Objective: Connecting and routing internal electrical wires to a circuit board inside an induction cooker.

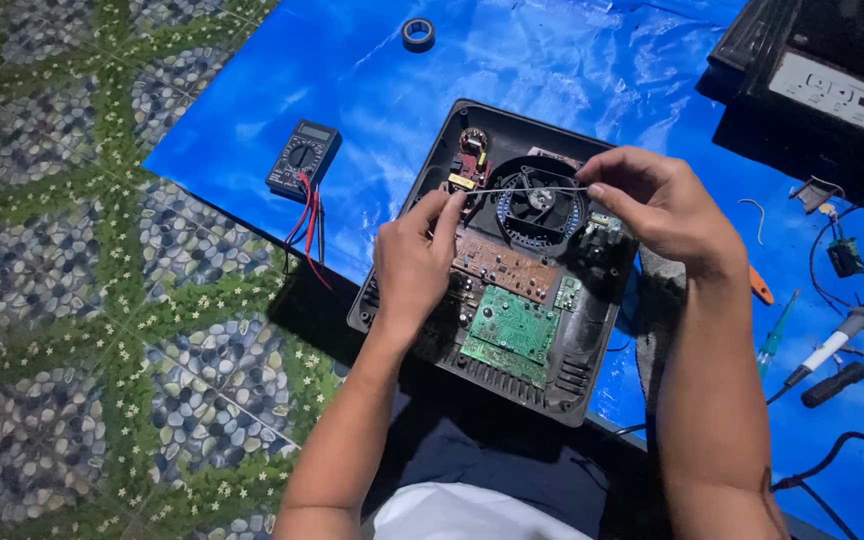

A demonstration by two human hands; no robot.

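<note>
Two hands stretch a thin wire (527, 189) over the opened appliance base (512, 270) on blue tarp (552, 70): left hand (414, 262) pinches one end, right hand (657, 205) the other, above the fan (540, 203). Multimeter (303, 158) lies left.

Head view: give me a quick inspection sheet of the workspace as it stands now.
Surface: blue plastic sheet laid over a pebble-patterned floor.
Job's things: opened appliance case showing a fan and a green circuit board; thin wire stretched between both hands.
Clutter: multimeter, tape roll, green screwdriver, soldering iron.
Grippers: left hand pinches one wire end, right hand the other.
Cables: red and black meter leads; black cord at the right.
Surroundings: second dark appliance at top right.
</note>
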